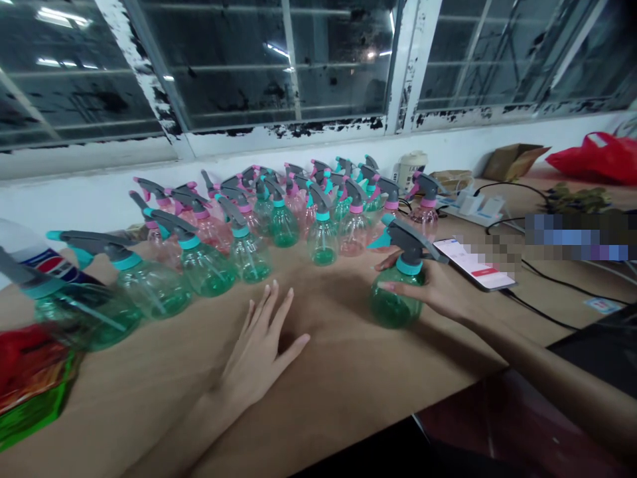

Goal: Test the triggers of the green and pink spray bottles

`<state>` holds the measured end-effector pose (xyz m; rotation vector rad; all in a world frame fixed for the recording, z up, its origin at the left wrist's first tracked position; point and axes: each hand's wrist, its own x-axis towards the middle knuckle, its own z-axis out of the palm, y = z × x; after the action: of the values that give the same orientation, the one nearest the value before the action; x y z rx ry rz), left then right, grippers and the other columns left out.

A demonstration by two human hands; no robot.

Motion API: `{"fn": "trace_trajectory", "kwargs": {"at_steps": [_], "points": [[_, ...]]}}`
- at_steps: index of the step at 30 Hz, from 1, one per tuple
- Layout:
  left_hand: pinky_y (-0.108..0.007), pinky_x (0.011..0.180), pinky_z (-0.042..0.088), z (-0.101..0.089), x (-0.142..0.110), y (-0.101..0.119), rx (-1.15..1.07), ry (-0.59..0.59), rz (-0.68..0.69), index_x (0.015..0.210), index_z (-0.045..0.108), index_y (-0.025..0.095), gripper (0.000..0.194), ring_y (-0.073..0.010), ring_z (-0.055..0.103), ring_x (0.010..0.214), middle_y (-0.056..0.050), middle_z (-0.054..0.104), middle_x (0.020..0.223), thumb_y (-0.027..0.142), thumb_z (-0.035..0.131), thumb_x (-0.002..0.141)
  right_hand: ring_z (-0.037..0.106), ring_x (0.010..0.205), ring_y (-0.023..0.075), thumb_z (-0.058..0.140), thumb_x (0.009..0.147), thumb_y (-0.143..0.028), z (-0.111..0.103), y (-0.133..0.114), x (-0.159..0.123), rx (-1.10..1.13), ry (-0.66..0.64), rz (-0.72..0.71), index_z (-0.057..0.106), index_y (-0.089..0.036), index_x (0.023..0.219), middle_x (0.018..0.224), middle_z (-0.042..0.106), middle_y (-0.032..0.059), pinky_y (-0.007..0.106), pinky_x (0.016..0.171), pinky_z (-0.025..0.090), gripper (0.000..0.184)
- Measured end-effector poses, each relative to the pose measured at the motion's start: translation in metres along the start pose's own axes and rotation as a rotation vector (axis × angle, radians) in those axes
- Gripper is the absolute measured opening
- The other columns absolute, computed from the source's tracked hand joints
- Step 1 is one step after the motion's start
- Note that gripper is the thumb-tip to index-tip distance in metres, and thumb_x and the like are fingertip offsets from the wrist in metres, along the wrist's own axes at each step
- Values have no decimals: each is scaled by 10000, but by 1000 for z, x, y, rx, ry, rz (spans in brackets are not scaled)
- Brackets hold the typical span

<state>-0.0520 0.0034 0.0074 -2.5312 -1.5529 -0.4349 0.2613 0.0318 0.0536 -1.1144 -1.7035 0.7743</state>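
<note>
My right hand [415,282] is wrapped round the body of a green spray bottle [395,309] with a grey and teal trigger head, upright at the table's right front. Palm down over the bare wood, my left hand [263,338] has its fingers spread and holds nothing. Just beyond its fingertips stands a clear green spray bottle [250,255]. Several more green and pink spray bottles crowd the back of the table, among them a green one [283,222] and a pink one [354,229]. Larger green bottles, such as one at the left [154,285], line the left side.
A lit phone [475,262] lies right of my right hand, with black cables and a power strip [470,206] behind it. A paper cup [412,169], a red bag [597,159] and a brown paper bag [512,161] stand at the back. A red and green packet [34,378] lies left.
</note>
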Motion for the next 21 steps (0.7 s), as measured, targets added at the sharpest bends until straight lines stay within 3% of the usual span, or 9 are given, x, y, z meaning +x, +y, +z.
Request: {"fn": "trace_trajectory", "kwargs": {"at_steps": [3, 6, 8, 12, 14, 16, 19, 21], "points": [[-576, 1120, 203, 4, -6, 13, 2, 45, 27, 1491, 214, 191, 673, -318, 163, 1430, -147, 191, 1561, 530, 385, 935, 608, 1026, 278, 737, 690, -455, 0, 3, 0, 36, -41, -19, 615, -241, 922, 1028, 670, 69, 498, 945, 450, 338], [-586, 1092, 270, 9, -11, 25, -25, -55, 11, 1436, 360, 173, 621, -338, 264, 1397, -174, 285, 1522, 536, 378, 933, 567, 1128, 297, 683, 738, -493, -1, 5, -1, 54, -73, -51, 635, -246, 971, 1142, 650, 81, 526, 1001, 404, 344], [-555, 1102, 284, 6, -12, 34, -85, -73, 3, 1443, 349, 213, 579, -307, 287, 1393, -133, 306, 1521, 510, 368, 946, 546, 1172, 299, 657, 759, -513, -4, 5, -1, 52, -70, -73, 640, -253, 1027, 1197, 636, 79, 534, 1039, 364, 374], [-558, 1147, 165, -12, -6, 51, -261, 18, -28, 1447, 331, 277, 553, -273, 213, 1423, -44, 231, 1557, 487, 404, 940, 536, 1207, 298, 635, 784, -510, -15, 4, -1, -28, -68, -48, 622, -284, 1153, 1234, 642, 57, 518, 1059, 349, 433], [-567, 1141, 176, -21, 0, 51, -465, 26, -126, 1382, 444, 277, 518, -287, 252, 1411, -33, 291, 1538, 501, 446, 915, 542, 1200, 305, 631, 784, -513, -22, 4, 0, -107, -68, -47, 597, -310, 1207, 1221, 654, 39, 518, 1049, 362, 471], [-553, 1107, 289, -28, 10, 43, -787, 34, -286, 1311, 531, 242, 492, -296, 383, 1349, -59, 430, 1465, 509, 406, 917, 570, 1159, 315, 646, 764, -519, -29, 6, 1, -177, -79, -66, 561, -322, 1256, 1190, 669, 37, 523, 1017, 396, 537], [-519, 1009, 447, -38, 28, 21, -1306, 70, -476, 1342, 491, 161, 602, -291, 542, 1222, -116, 536, 1372, 488, 180, 943, 607, 1099, 328, 673, 729, -529, -34, 8, 4, -224, -113, -75, 514, -312, 1305, 1160, 679, 59, 533, 954, 447, 635], [-459, 1013, 464, -42, 36, 11, -1442, 53, -563, 1328, 505, 152, 609, -258, 546, 1220, -106, 579, 1327, 441, 136, 940, 613, 1089, 336, 684, 711, -537, -34, 9, 5, -227, -117, -71, 496, -305, 1318, 1167, 675, 71, 542, 936, 456, 677]]}}
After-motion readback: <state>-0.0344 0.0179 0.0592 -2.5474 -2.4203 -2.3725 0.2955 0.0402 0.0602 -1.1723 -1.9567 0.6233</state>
